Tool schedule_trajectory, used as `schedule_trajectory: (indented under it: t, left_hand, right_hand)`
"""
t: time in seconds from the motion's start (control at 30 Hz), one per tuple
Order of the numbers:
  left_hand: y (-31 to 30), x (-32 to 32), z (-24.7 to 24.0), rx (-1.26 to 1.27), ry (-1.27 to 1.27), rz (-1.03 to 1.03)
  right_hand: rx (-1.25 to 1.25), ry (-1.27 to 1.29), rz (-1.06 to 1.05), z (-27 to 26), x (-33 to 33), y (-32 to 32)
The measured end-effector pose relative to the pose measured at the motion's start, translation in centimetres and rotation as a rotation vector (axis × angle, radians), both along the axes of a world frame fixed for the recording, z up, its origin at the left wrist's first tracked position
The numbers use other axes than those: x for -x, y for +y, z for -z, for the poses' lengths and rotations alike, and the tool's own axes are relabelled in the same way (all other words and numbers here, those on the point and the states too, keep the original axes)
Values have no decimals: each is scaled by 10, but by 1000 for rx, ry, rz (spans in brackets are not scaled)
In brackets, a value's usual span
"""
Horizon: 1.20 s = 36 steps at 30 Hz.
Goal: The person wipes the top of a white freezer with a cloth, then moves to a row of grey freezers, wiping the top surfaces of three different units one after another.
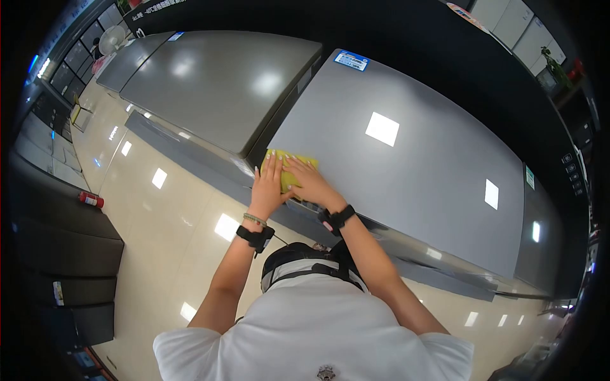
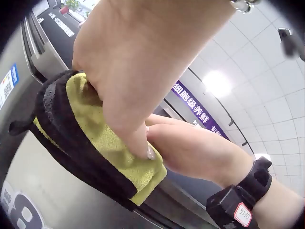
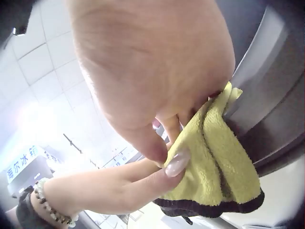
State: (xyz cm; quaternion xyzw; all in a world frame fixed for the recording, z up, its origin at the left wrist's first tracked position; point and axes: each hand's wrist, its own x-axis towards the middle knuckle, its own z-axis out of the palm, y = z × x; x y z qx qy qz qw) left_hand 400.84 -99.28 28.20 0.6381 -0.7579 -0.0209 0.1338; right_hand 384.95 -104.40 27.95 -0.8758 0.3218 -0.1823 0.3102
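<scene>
From here I'm pressing the yellow cloth [image 3: 214, 155] over the near left corner of the gray surface [image 1: 432, 168], the left hand [image 1: 267, 184] and right hand [image 1: 310, 181] lying on it, fingers mostly straight. I'm judging that both should be bearing evenly, holding the draped part snug against the edge.

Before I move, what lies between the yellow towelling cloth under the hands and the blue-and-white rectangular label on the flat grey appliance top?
Bare grey appliance top from the cloth up to the label, in the head view.
</scene>
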Motion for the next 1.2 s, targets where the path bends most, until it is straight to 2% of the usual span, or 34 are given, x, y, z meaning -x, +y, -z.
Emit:
schedule_trajectory:
  t: [0.07, 0.2, 0.3, 0.53, 0.7, 0.77, 0.83, 0.97, 1.03, 1.1, 1.2]
  left_hand:
    - [5, 17, -5, 6, -13, 44]
    - [16, 64, -14, 2, -79, 165]
    - [16, 100, -14, 19, -115, 283]
    - [8, 212, -10, -11, -224, 588]
    - [-3, 274, -36, -308, -480, 649]
    - [-25, 279, -32, -324, -444, 688]
    - [-54, 281, -21, -244, -228, 824]
    - [-87, 264, -10, -335, -106, 916]
    - [-83, 241, -16, -356, -54, 906]
    - [-75, 211, -7, -359, 35, 932]
    - [-35, 151, -13, -234, 100, 875]
  right_hand:
    - [11, -58, 116, 0, 19, 18]
    - [48, -30, 213, -14, 70, 51]
    - [-44, -23, 306, -20, 112, 71]
    - [-93, -2, 677, -25, 199, 118]
    - [-145, -57, 718, -22, 248, 114]
    - [-94, -42, 748, -20, 260, 100]
    - [-56, -27, 767, -16, 261, 82]
    - [-40, 72, 842, -19, 251, 53]
    - [-65, 98, 848, -21, 236, 51]
    - [-71, 98, 744, -23, 216, 62]
    - [-26, 145, 621, -27, 173, 89]
